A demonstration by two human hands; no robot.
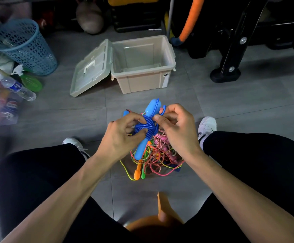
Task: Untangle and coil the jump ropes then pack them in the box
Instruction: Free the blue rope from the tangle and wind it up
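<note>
A blue jump rope [147,128] with light blue handles has its cord wound round the handles in a tight bundle. My left hand [123,135] grips the bundle's left side. My right hand [175,125] pinches a loop of the blue cord at the bundle's right. Below them on the floor lies a tangled pile of jump ropes [156,155] in pink, yellow, red-white braid, with orange and green handles. The beige box [143,79] stands farther away with nothing inside, its lid [92,67] swung open to the left.
A blue mesh basket [24,46] stands at the far left above a water bottle [16,87] and a clear bin of clutter. Black gym equipment [233,41] fills the back right. My legs and white shoes flank the pile on grey floor tiles.
</note>
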